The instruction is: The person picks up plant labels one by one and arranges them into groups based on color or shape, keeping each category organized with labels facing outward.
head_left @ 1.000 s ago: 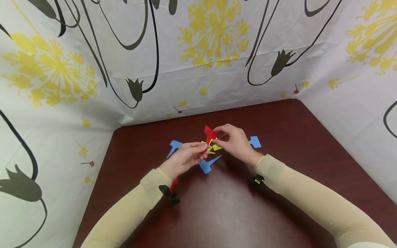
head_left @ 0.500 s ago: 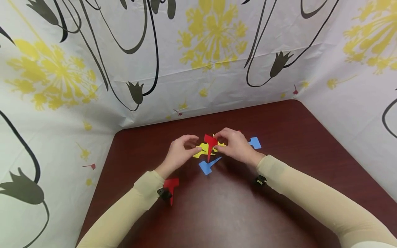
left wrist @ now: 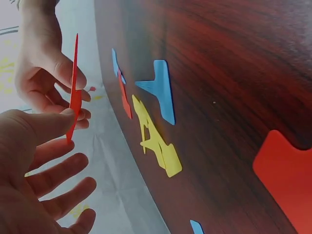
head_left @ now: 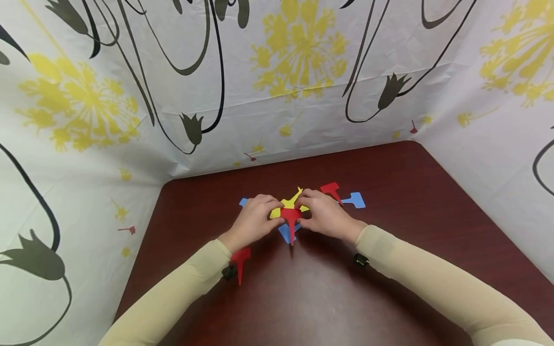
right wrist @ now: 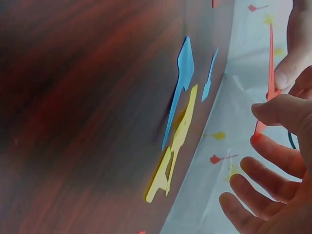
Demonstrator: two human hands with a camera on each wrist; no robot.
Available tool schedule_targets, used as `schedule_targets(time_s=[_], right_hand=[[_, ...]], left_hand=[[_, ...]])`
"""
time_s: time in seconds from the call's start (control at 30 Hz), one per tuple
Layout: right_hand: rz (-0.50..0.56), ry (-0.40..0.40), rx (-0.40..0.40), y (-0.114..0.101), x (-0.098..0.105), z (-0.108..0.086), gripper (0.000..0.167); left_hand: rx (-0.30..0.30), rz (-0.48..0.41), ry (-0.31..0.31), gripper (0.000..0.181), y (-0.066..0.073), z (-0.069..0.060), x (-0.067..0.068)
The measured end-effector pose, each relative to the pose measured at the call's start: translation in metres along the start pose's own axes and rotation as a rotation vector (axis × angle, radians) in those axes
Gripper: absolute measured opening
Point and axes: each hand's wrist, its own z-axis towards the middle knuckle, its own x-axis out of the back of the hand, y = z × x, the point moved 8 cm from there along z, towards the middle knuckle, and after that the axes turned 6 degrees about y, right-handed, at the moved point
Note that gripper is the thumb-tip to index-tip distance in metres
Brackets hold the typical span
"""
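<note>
A red T-shaped plant label [head_left: 291,218] is held above the table between both hands, its pointed stem towards the person. My left hand [head_left: 255,217] pinches one end of its head between thumb and forefinger; my right hand [head_left: 325,215] pinches the other end. In the left wrist view the label [left wrist: 75,103] appears nearly edge-on, and the other fingers are spread. Below the hands lie overlapping yellow plant labels [left wrist: 157,144] and a blue plant label [left wrist: 165,92]. The held label partly covers that blue one in the head view.
A red label [head_left: 330,188] and a blue label [head_left: 357,200] lie right of the hands. Another blue label [head_left: 244,202] is partly hidden behind the left hand. One more red label [head_left: 240,259] lies by the left wrist. Patterned cloth [head_left: 268,120] surrounds the dark table [head_left: 311,298].
The left hand first held the red label, then the right hand alone had it while the left opened beside it. Now both hands pinch it, its stem turned towards the person.
</note>
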Motion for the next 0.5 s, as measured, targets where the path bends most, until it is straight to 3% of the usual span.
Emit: schedule_targets(time_s=[0.13,0.27,0.5], right_hand=[[0.011,-0.016,0.004,-0.005,-0.009,-0.001,0.036],[0.051,-0.003,0.006,-0.01,-0.016,-0.002,0.034],[0.11,0.0,-0.023,-0.017,-0.035,-0.005,0.029]], left_hand=[[0.034,0.013,-0.052,0.036,-0.004,-0.006,-0.003],[0.096,-0.067,-0.081,0.032,-0.014,-0.016,-0.006],[0.282,-0.228,-0.124,0.03,-0.038,-0.045,-0.01]])
